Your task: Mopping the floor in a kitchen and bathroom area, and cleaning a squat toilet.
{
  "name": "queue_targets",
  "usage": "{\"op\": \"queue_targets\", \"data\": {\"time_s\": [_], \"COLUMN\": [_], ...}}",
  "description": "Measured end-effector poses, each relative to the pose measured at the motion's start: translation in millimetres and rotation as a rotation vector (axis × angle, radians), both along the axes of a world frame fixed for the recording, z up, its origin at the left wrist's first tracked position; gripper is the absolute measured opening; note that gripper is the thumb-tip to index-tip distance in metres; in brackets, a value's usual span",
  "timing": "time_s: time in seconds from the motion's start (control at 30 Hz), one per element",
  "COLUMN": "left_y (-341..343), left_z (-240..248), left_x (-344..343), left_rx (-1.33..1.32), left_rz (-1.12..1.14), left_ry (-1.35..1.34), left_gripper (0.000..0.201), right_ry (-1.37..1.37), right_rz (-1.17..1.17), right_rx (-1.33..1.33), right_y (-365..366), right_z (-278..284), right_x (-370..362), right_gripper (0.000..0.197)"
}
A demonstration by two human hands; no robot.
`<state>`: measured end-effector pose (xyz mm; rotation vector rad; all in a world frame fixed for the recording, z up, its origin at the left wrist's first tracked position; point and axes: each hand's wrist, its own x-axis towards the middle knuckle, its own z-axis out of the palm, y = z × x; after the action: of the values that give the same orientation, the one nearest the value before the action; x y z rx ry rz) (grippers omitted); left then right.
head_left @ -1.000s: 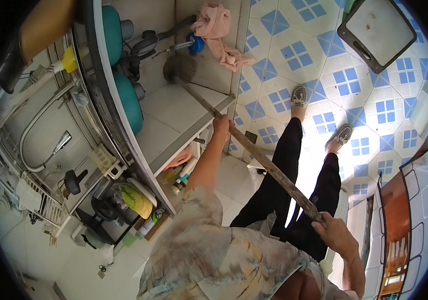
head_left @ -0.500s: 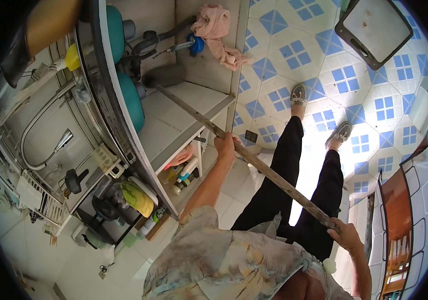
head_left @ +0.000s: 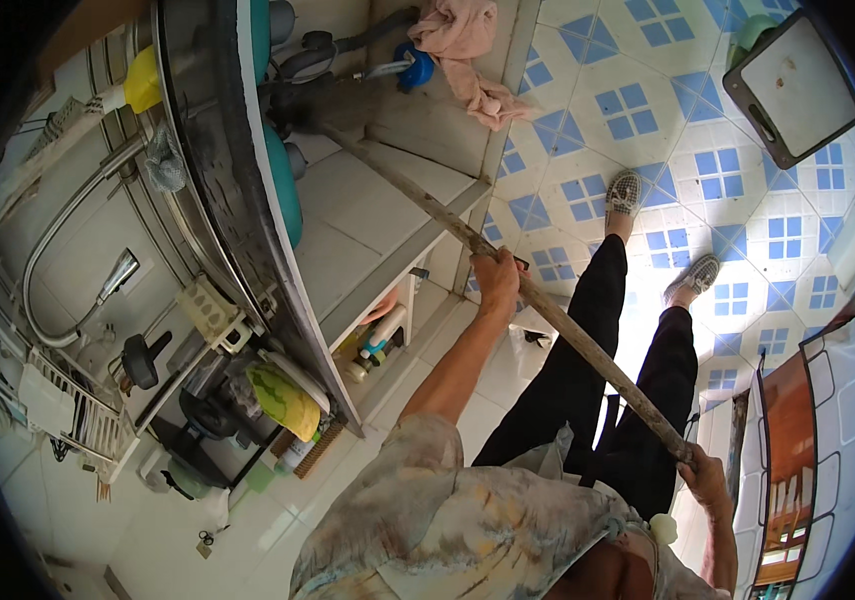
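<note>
Curved silver tap (head_left: 123, 275): on the left, over the long grey sink counter (head_left: 323, 325).
Rounded teal shape (head_left: 284, 190): tucked under the counter. A slow push would be best here, so it does not get bumped.
Dark, fuzzy mop head (head_left: 343, 105): at the far left end of the pole, above the back of the shelf. It is too blurry to tell just what it touches.
Black bendy hose (head_left: 378, 35): on the far side, near the mop head. It could snag, so short, gentle strokes seem wise.
White tiled shelf (head_left: 388, 200): below the pole, with a grey front edge.
Crumpled pink cloth (head_left: 458, 30): hangs far back, right of the hose. Best to steer clear of it.
Left hand (head_left: 496, 283): wrapped around the middle of the pole. It should aim the stick.
Long brown wooden pole (head_left: 588, 345): slants from far left to near right, across the front of the legs.
Right hand (head_left: 705, 480): closed around the near end. It should push and pull, with a firm hold.
</note>
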<state>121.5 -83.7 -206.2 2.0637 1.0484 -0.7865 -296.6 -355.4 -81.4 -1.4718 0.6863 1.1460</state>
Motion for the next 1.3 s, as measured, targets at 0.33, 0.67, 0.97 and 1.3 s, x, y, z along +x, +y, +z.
{"op": "queue_targets", "data": {"time_s": [0.33, 0.67, 0.97, 1.3], "left_y": [-5, 19, 60, 6], "left_z": [7, 30, 24, 18], "left_x": [14, -2, -13, 0], "left_rx": [-0.118, -0.157, -0.133, 0.011], "left_rz": [-0.079, 0.009, 0.160, 0.155], "left_ry": [-0.151, -0.137, -0.106, -0.075], "left_gripper": [0.019, 0.020, 0.013, 0.017], "right_ry": [0.058, 0.143, -0.113, 0.001], "right_rz": [-0.056, 0.005, 0.051, 0.001], "right_rx": [0.146, 0.184, 0.051, 0.021], "right_y": [6, -28, -50, -34], "right_z": [9, 47, 43, 26], "right_x": [16, 42, 69, 36], "right_gripper": [0.045, 0.042, 0.040, 0.038]}}
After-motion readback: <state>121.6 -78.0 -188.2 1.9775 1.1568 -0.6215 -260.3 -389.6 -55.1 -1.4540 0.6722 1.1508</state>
